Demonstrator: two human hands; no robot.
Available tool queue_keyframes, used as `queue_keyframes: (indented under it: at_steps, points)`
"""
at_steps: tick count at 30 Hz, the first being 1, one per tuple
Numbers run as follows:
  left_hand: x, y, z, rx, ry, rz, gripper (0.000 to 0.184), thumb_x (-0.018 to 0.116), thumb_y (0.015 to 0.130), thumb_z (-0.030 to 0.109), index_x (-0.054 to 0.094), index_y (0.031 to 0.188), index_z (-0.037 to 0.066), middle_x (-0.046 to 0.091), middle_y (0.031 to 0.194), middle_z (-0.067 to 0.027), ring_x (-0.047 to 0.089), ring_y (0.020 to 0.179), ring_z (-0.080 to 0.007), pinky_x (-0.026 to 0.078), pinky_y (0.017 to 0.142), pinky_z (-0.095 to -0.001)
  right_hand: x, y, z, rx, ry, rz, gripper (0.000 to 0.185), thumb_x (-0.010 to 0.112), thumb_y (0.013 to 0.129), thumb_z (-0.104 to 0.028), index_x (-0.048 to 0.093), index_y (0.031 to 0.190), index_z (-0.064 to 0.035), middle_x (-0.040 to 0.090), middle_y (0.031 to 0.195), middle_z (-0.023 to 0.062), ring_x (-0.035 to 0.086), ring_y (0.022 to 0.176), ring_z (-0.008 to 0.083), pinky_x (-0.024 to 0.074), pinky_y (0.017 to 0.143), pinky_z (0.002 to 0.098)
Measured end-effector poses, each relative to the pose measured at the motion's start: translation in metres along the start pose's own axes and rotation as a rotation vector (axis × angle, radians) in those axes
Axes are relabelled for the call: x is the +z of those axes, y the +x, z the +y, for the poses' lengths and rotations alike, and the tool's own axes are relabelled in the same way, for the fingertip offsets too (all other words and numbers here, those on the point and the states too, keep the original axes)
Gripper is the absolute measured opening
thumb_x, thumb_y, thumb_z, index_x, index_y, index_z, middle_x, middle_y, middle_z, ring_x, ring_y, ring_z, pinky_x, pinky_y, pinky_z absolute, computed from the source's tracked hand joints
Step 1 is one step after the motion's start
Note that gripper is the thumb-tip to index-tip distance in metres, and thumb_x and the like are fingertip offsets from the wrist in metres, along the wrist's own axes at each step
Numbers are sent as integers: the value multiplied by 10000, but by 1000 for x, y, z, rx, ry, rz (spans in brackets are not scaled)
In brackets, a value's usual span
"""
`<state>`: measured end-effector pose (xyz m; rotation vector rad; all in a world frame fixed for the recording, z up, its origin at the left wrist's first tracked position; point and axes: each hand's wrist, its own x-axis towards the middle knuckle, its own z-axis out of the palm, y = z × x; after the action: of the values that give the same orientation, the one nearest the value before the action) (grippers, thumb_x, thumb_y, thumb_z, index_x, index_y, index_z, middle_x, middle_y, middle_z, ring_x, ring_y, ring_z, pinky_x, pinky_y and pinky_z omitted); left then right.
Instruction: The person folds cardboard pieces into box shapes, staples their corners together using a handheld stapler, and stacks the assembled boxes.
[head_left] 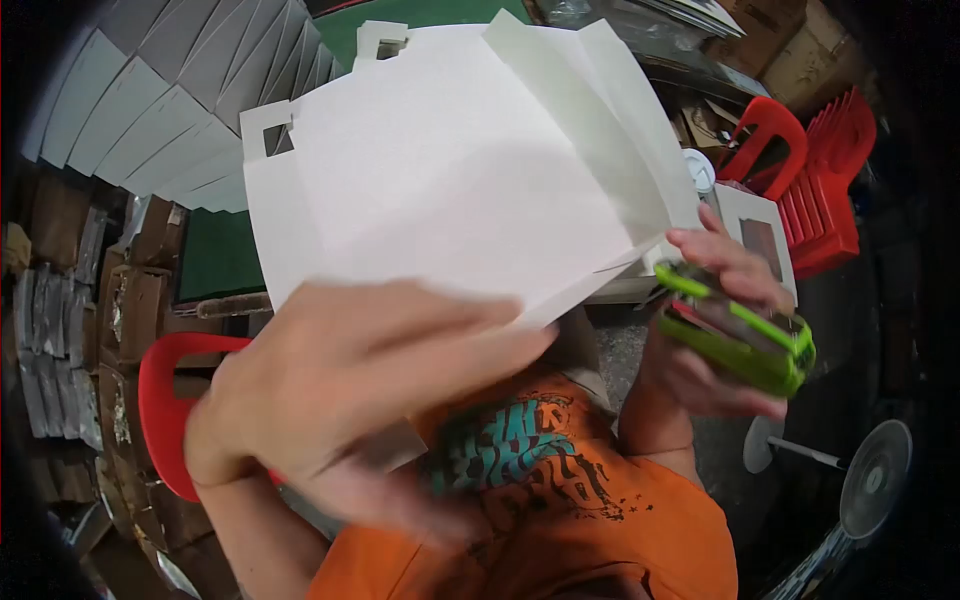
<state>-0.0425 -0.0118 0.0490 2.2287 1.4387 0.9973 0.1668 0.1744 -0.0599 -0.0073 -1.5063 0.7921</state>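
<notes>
A large white cardboard sheet [430,170] with folded flaps and cut-out notches fills the upper middle, tilted up before me. My right hand [725,270] is closed around a bright green stapler [745,335], its fingertips close to the sheet's near right corner. Over the sheet's near left edge is my left hand [360,370], blurred by motion. Its fingers stretch to the right and the thumb hangs apart below them. Whether the left fingers touch the cardboard I cannot tell.
Stacked white folded cards [150,110] lie at upper left on a green surface [215,255]. Red plastic chairs [825,200] stand at right, with a red chair [165,410] at left. Brown cartons [140,310] line the left side. A white round-based stand [875,478] is at lower right.
</notes>
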Motion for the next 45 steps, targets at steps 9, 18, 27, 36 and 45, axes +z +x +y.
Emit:
queue_keyframes:
  at_steps: [9,18,27,36,45]
  points:
    - [40,-129,-5,-8,521,322,207,708,1009,290,625,1129,143,779,1003,-89,766,957,-278,580,1004,-504,18,-23,3,89,-108,-300,888,427,892,-893,628,980,-32,705,838,89,684,764,243,493,1000,536]
    - [89,-68,-8,69,158,484,397,778,883,72,575,1224,55,690,865,-120,677,777,-274,593,794,-460,24,18,3,167,27,-516,891,457,879,-882,644,817,-13,637,723,68,641,654,251,541,868,478]
    - [64,-11,-27,453,476,183,474,717,726,59,737,1197,6,644,844,-58,553,627,-138,437,512,-268,17,47,36,225,320,-696,575,535,1064,-544,625,858,-15,541,679,59,532,629,164,436,573,329]
    - [39,34,-42,346,192,-171,331,881,771,83,737,1064,34,709,846,-68,681,658,-206,517,522,-315,19,28,26,495,687,-353,921,224,976,-851,598,1029,-11,661,830,114,670,723,242,536,798,410]
    - [49,29,-49,429,194,-42,262,833,833,97,576,810,55,515,725,-38,577,579,-185,441,458,-333,32,13,-15,518,278,-357,1042,81,881,-941,582,927,-28,645,778,72,628,724,183,476,971,438]
